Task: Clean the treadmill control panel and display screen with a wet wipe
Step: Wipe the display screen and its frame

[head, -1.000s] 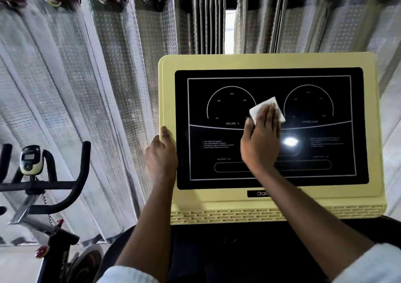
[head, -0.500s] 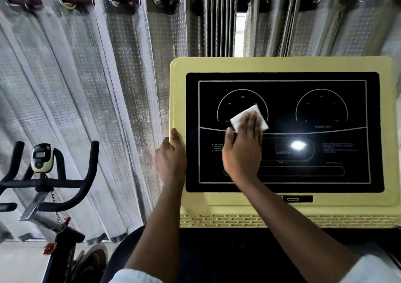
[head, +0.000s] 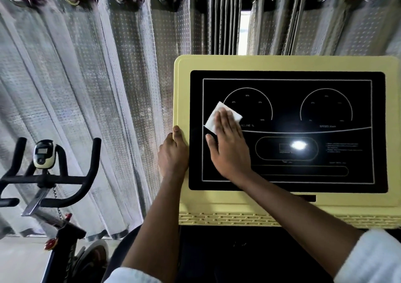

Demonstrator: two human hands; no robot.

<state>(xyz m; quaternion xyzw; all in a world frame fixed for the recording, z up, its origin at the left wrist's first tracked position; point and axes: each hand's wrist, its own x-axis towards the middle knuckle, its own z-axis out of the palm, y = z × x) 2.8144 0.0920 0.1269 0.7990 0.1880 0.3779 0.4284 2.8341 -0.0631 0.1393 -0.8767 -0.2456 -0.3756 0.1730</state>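
Left grip (head: 173, 154) clasps panel (head: 181, 87) edge, right grip (head: 227, 150) lies flat pressing wipe (head: 213, 117) on screen (head: 286, 75), exercise bike (head: 50, 178) beside.

Yellow control panel (head: 282, 62), black display screen (head: 286, 109), white wipe (head: 221, 107) on it

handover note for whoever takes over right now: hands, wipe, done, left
Left hand grips the left edge of the control panel.
Right hand, fingers straight, presses the wet wipe on the display screen, over the left side of the incline dial.
Done: one sweep from screen centre to there.
Left, probably: speed dial, lower screen, the panel's yellow surround.
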